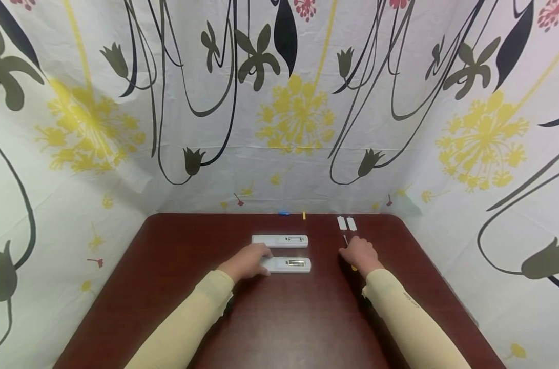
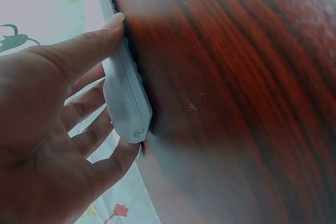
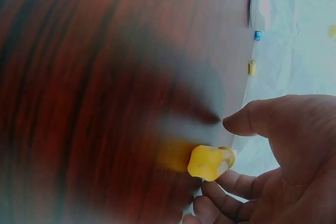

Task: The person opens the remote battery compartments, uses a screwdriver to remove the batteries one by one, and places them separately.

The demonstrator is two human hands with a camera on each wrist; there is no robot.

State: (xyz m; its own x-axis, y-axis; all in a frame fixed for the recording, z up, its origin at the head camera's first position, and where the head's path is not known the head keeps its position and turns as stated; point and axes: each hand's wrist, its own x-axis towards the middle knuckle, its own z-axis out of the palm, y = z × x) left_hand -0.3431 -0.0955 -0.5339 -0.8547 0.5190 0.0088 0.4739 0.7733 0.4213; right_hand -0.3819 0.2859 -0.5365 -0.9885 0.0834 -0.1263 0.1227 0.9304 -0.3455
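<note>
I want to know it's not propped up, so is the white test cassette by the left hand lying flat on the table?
Flat. The nearer white test cassette lies on the table, window up; the left hand touches its end.

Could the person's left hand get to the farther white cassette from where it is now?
Probably yes. The left hand rests on the nearer white cassette, and the farther white cassette lies just beyond it on the table, with only bare wood showing between them.
</note>
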